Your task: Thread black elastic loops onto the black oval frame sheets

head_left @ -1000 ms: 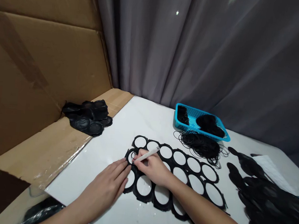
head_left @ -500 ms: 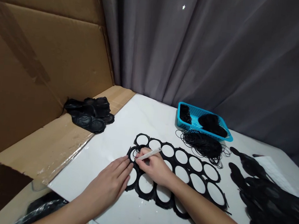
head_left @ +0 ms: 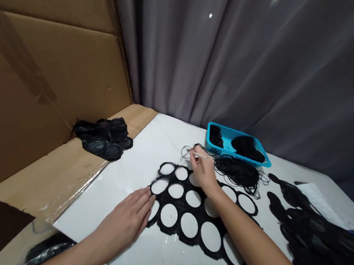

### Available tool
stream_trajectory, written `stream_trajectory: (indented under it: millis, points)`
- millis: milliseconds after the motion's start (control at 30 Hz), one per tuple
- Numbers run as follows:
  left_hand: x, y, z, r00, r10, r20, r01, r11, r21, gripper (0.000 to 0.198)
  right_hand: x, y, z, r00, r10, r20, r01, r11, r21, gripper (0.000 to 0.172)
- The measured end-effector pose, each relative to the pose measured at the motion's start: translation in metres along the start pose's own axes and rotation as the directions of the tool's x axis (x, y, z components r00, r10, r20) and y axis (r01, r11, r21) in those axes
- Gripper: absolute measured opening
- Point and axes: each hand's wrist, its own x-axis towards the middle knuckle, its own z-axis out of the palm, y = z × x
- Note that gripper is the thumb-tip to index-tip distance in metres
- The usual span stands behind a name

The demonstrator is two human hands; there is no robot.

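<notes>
While both bare forearms are reaching in from the near edge of the white tabletop (head_left: 147, 146), the left hand (head_left: 134, 213) is lying palm down, its straight fingers together and grasping nothing, pressing the left end of a black sheet (head_left: 181, 206) punched with rows of round holes. That sheet is lying flat near the middle of the tabletop, white showing through its openings. Beyond the left forearm, by the near left corner, a black bundle (head_left: 48, 247) is sitting in glossy wrapping.

The right forearm is crossing over the sheet, and the right hand (head_left: 204, 169) is hovering above its far side, fingers pinching a slim pale tool (head_left: 202, 155). A thin black ring (head_left: 182, 151) is hanging at the tool's tip; blur is hiding exactly what is holding it.

Toward the right edge, dark layered pieces (head_left: 324, 246) are spreading beside a white sheet (head_left: 321, 203). Along the left edge, crumpled black pieces (head_left: 103, 139) are resting on a cardboard flap (head_left: 70, 169). Farther off, a tangle of thin black rings (head_left: 237, 171) is lying just before a blue basket (head_left: 221, 150), which is holding more black bundles near the far edge. Behind everything, a grey curtain (head_left: 231, 63) is hanging.
</notes>
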Motion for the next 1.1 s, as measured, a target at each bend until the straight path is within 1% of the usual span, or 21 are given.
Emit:
stream_trajectory:
  millis: [33,67,100,133,167,233,300,333,367,400,433,500,567,600,633,767,933,1100]
  points:
    - [0.001,-0.001,-0.002,1.000,-0.009,-0.003,0.009,1.000,-0.010,0.033,0.005,0.007,-0.007,0.995,0.099,-0.027,-0.097,0.994,0.049,0.015]
    - [0.002,-0.003,-0.003,1.000,-0.022,-0.004,0.022,1.000,-0.023,0.032,0.007,0.011,-0.014,0.980,0.196,-0.015,-0.193,0.974,0.122,0.016]
    - [0.003,-0.004,-0.004,0.999,-0.037,-0.004,0.036,0.999,-0.035,0.031,0.006,0.014,-0.019,0.958,0.285,0.034,-0.286,0.935,0.210,0.018]
    - [0.005,-0.004,-0.004,0.999,-0.051,-0.007,0.051,0.998,-0.045,0.031,0.002,0.014,-0.022,0.928,0.357,0.109,-0.373,0.876,0.306,0.020]
    - [0.007,-0.003,-0.004,0.998,-0.064,-0.015,0.063,0.997,-0.054,0.031,-0.005,0.013,-0.024,0.893,0.403,0.200,-0.450,0.798,0.401,0.023]
    - [0.013,0.002,-0.002,0.997,-0.065,-0.033,0.062,0.995,-0.074,0.032,-0.021,0.006,-0.023,0.828,0.418,0.375,-0.561,0.618,0.550,0.029]
    - [0.019,0.011,0.001,0.999,-0.029,-0.019,0.026,0.994,-0.103,0.036,-0.039,-0.003,-0.020,0.780,0.376,0.499,-0.625,0.466,0.626,0.034]
    - [0.021,0.016,0.003,1.000,-0.007,0.001,0.007,0.993,-0.117,0.039,-0.047,-0.007,-0.018,0.759,0.349,0.550,-0.651,0.416,0.635,0.035]
    - [0.023,0.020,0.004,1.000,0.011,0.025,-0.007,0.992,-0.127,0.041,-0.053,-0.012,-0.017,0.738,0.321,0.594,-0.674,0.388,0.628,0.035]
    - [0.023,0.024,0.006,0.999,0.019,0.049,-0.013,0.991,-0.133,0.044,-0.059,-0.015,-0.017,0.724,0.294,0.624,-0.687,0.390,0.613,0.034]
    - [0.023,0.026,0.007,0.997,0.019,0.071,-0.009,0.991,-0.137,0.047,-0.064,-0.018,-0.018,0.718,0.269,0.642,-0.686,0.426,0.590,0.032]
    - [0.020,0.028,0.008,0.993,0.010,0.114,0.007,0.989,-0.145,0.054,-0.070,-0.022,-0.020,0.734,0.225,0.641,-0.629,0.582,0.516,0.026]
    - [0.016,0.026,0.008,0.988,0.008,0.156,0.016,0.988,-0.151,0.058,-0.073,-0.023,-0.022,0.765,0.183,0.617,-0.520,0.741,0.425,0.024]
    - [0.014,0.025,0.008,0.986,0.010,0.168,0.015,0.989,-0.149,0.059,-0.074,-0.024,-0.022,0.776,0.163,0.609,-0.469,0.795,0.385,0.024]
    - [0.013,0.024,0.007,0.984,0.012,0.177,0.015,0.989,-0.146,0.060,-0.075,-0.025,-0.022,0.784,0.147,0.603,-0.431,0.828,0.358,0.025]
    - [0.010,0.021,0.006,0.983,0.010,0.181,0.019,0.987,-0.157,0.063,-0.076,-0.027,-0.019,0.808,0.113,0.578,-0.350,0.881,0.317,0.025]
    - [0.010,0.021,0.007,0.984,0.016,0.177,0.013,0.987,-0.160,0.063,-0.078,-0.028,-0.017,0.834,0.074,0.546,-0.284,0.907,0.310,0.024]
    - [0.010,0.021,0.008,0.987,0.011,0.160,0.015,0.987,-0.161,0.061,-0.079,-0.028,-0.017,0.833,0.080,0.547,-0.287,0.909,0.303,0.024]
